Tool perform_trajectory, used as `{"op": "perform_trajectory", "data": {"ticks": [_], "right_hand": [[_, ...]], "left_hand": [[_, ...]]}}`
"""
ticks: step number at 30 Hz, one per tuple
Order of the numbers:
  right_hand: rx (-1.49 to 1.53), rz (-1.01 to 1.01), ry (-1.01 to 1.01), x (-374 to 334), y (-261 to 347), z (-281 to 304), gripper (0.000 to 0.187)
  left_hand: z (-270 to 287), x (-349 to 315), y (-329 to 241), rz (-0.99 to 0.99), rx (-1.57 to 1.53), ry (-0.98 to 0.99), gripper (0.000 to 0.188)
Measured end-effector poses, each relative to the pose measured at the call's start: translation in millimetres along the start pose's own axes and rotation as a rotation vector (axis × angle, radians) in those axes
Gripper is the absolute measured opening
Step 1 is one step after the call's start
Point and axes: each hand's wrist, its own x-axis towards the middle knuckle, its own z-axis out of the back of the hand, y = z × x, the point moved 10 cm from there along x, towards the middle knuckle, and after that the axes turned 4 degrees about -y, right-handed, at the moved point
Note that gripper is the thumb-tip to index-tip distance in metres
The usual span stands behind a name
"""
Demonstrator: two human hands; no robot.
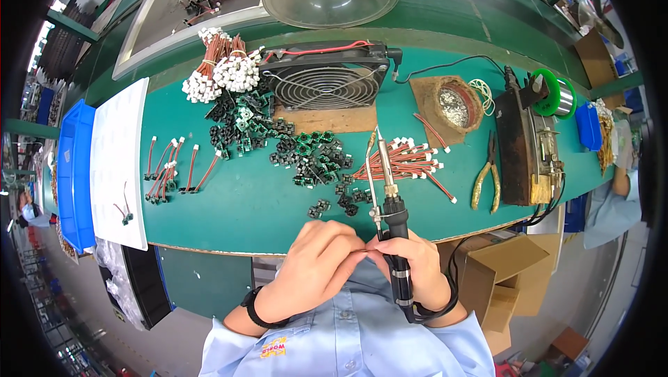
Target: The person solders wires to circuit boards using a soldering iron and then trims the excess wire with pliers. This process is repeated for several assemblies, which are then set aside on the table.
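My right hand point(424, 269) is wrapped round a black-handled soldering iron point(396, 218), its metal tip pointing away over the bench. A thin tube with a solder feed runs along the iron's left side. My left hand point(316, 262) is closed, its fingertips pinching a thin reddish wire point(363, 250) that meets my right thumb and finger; its ends are hidden. Both hands are just in front of the near edge of the green bench mat point(250, 220). Beyond the iron lies a fan of red-brown wire leads point(403, 160) with white connectors. Small black-and-green parts point(309, 158) are heaped to its left.
A black fan point(325, 77) stands at the back beside bundled white-connector leads point(223, 67). Finished-looking wired parts point(167, 175) lie left, near a white board point(118, 161) and blue tray point(75, 175). Rightward are a solder pot point(456, 105), pliers point(487, 175), and a solder spool point(557, 95).
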Motion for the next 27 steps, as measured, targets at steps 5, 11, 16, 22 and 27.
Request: {"op": "perform_trajectory", "data": {"ticks": [5, 11, 16, 22, 27], "right_hand": [[0.009, -0.076, 0.135, -4.6, 0.6, -7.4, 0.049], [0.067, -0.142, 0.072, -4.8, -2.8, -5.9, 0.044], [0.200, -0.315, -0.173, -13.8, -9.9, 19.8, 0.040], [0.104, -0.280, -0.245, -17.0, -20.3, 37.0, 0.041], [0.085, -0.281, -0.222, -20.3, -20.3, 29.2, 0.042]], "left_hand": [[-14.7, -9.8, -1.8, -0.065, 0.006, 0.039, 0.021], [-11.5, -6.1, 0.7, -0.080, -0.037, 0.012, 0.021], [-0.6, -7.4, 8.1, -0.040, -0.019, -0.060, 0.018], [24.1, -11.1, 51.3, 0.339, 0.355, -0.227, 0.022], [11.1, -7.3, 49.1, 0.342, 0.591, -0.132, 0.031]]}}
